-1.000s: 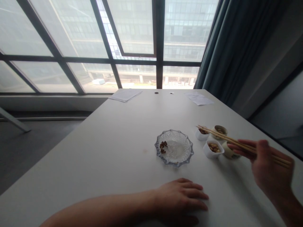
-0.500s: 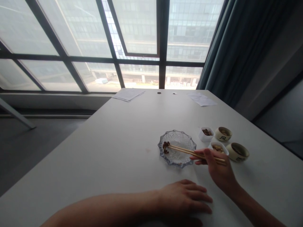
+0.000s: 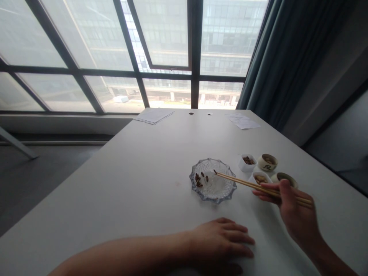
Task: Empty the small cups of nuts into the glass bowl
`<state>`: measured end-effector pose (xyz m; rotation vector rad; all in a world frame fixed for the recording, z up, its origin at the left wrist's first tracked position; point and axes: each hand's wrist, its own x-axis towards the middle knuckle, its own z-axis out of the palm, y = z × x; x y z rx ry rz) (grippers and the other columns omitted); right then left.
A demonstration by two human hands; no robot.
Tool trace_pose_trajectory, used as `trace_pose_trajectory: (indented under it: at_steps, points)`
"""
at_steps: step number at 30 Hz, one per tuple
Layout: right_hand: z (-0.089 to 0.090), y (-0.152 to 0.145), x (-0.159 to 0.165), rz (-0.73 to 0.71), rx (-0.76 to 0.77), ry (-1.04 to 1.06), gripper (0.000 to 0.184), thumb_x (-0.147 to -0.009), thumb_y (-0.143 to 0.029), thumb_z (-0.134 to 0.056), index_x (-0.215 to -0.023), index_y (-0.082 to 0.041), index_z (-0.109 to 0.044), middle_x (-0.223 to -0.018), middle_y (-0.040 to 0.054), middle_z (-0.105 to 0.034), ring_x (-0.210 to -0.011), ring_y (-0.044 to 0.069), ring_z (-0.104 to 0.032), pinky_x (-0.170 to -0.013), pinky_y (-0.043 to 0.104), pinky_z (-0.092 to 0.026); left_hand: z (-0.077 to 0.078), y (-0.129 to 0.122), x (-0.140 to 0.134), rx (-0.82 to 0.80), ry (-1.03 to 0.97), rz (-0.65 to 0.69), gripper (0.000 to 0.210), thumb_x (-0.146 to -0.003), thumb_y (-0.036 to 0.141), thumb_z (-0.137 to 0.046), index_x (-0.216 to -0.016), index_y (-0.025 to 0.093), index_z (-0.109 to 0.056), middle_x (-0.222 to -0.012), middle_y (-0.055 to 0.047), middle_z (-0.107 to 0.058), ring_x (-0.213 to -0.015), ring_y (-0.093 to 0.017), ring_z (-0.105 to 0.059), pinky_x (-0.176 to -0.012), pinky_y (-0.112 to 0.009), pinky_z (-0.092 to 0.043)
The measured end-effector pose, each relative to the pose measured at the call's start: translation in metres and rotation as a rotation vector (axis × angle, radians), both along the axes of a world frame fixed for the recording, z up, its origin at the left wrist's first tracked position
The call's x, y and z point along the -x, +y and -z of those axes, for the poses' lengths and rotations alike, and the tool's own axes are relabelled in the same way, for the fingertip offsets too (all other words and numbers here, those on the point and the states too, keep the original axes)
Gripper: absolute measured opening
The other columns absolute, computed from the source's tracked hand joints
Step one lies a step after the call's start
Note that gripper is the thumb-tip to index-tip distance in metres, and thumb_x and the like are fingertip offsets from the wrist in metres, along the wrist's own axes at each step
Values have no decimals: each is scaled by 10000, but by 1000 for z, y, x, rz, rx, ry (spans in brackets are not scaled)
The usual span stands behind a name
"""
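My right hand [image 3: 290,201] is closed around a pair of chopsticks [image 3: 253,184], which reach left over a scalloped glass bowl [image 3: 193,188]. A small dark brown piece [image 3: 215,172] is at their tips, above the bowl's inside. Several more brown pieces [image 3: 198,181], perhaps seeds or dried pods, lie in the left part of the bowl. My left hand [image 3: 222,239] rests palm down on the table in front of the bowl, fingers spread, holding nothing. Right of the bowl, a white cup [image 3: 261,178] with pale brownish pieces stands partly behind my right hand.
Another white cup [image 3: 247,163] holds brown pieces. Beside it stand a cream round cup [image 3: 268,162] with a dark character and a second round cup [image 3: 284,179], partly covered by my hand. Papers [image 3: 154,115] and a loose sheet [image 3: 244,121] lie at the table's [image 3: 129,184] far end.
My right hand and the chopsticks have moved right, lifting a brown piece off the cluster. The remaining pieces are spread a little more apart. My left hand stays put.
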<state>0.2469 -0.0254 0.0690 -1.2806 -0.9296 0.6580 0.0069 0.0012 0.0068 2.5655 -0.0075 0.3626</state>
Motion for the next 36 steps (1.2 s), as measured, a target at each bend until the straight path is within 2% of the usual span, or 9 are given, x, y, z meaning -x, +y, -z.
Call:
trace_pose_trajectory:
  at_steps: [3, 7, 9, 13, 16, 21, 27, 36]
  points:
    - [-6, -6, -22, 98, -41, 33, 477, -944, -584, -723, -844, -126, -815, -770, 142, -816, -674, 289, -823, -641, 336, -713, -2, 0, 1, -8, 10, 1, 450, -1063, 422, -516, -1388, 141, -651, -1579, -107, -570, -1520, -294, -474, -1289, -401, -303]
    - [-23, -5, -49, 292, -107, 5, 392, -950, -499, -735, -768, -157, -791, -681, 109, -783, -602, 271, -802, -603, 319, -707, -1, 1, 2, -6, 8, 0, 455, -1069, 434, -511, -1398, 148, -641, -1580, -106, -569, -1523, -291, -470, -1285, -397, -307]
    - [-30, -3, -58, 316, -95, -35, 369, -953, -489, -724, -766, -177, -783, -686, 113, -778, -616, 299, -805, -572, 357, -706, 0, 2, 2, -4, 8, 5, 458, -1070, 439, -513, -1406, 152, -636, -1582, -104, -567, -1522, -292, -471, -1282, -403, -315]
    - [-32, 0, -67, 270, -115, -125, 361, -945, -520, -724, -846, -182, -803, -745, 122, -793, -661, 313, -813, -582, 378, -706, 1, 2, 3, 5, 4, 8, 457, -1075, 446, -505, -1402, 156, -640, -1582, -101, -568, -1523, -291, -470, -1283, -409, -315]
    - [-26, 0, -59, 262, -137, -159, 417, -914, -566, -756, -870, -156, -815, -758, 124, -801, -654, 288, -812, -625, 351, -710, 0, 2, 3, 19, 13, 8, 452, -1073, 440, -511, -1410, 166, -638, -1587, -104, -562, -1527, -296, -465, -1284, -422, -316]
    - [-12, -1, -16, 14, -71, -149, 464, -899, -624, -752, -916, -167, -826, -809, 121, -821, -678, 289, -819, -622, 377, -714, -3, 1, 2, 38, 25, 3, 445, -1059, 426, -534, -1406, 170, -647, -1575, -117, -573, -1517, -312, -480, -1284, -446, -321]
    - [4, 10, 32, -159, -1, -43, 505, -952, -626, -692, -901, -138, -811, -805, 131, -822, -710, 278, -828, -571, 312, -685, -1, 1, 0, 11, 20, 9, 432, -1032, 356, -552, -1399, 151, -650, -1583, -109, -566, -1520, -304, -475, -1292, -437, -305]
    - [9, 9, 41, -202, 24, -33, 481, -959, -609, -691, -923, -149, -824, -809, 124, -828, -737, 292, -831, -609, 356, -707, 6, 0, -1, 17, 21, -2, 418, -1004, 307, -563, -1390, 176, -654, -1594, -97, -555, -1546, -292, -439, -1296, -438, -297]
